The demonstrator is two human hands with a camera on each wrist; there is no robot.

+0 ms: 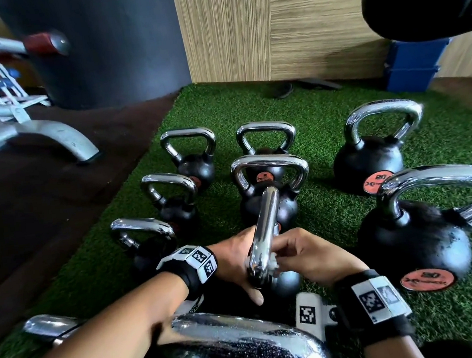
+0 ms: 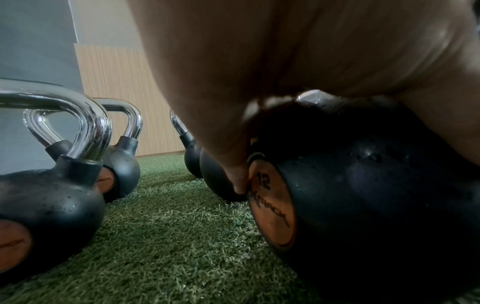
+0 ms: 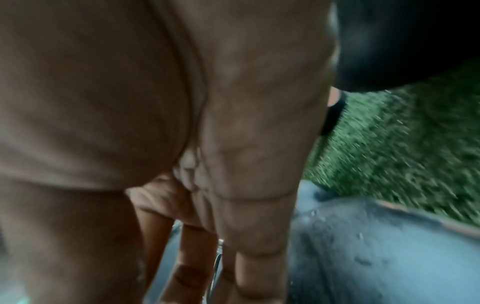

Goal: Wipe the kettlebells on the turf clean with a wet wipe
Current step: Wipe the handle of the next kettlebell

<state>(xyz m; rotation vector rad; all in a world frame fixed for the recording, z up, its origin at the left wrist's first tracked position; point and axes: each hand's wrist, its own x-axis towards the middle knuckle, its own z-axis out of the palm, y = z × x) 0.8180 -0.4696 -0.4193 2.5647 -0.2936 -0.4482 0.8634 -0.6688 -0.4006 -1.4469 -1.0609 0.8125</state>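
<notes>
Step now: rubbing the handle of the 12 kettlebell [image 1: 264, 234] on the turf [image 1: 324, 117]. Right hand [image 1: 304, 256] pinches wet wipe [image 1: 273, 265]; left hand [image 1: 238, 263] fingers straight, steadying it. Next prob. wipe the ball w/ firm rubs.

Both hands meet at a kettlebell's chrome handle [image 1: 262, 234]: the left hand [image 1: 234, 262] steadies it while the right hand [image 1: 306, 254] pinches a white wipe [image 1: 273, 263] against it.

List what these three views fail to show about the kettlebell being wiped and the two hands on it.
- Wet wipe: head view shows only a white scrap under the right hand.
- Left hand fingers: hidden behind the chrome handle.
- Right wrist view: blurred, palm fills it.
- Left wrist view: palm covers the 12 kettlebell top.
</notes>
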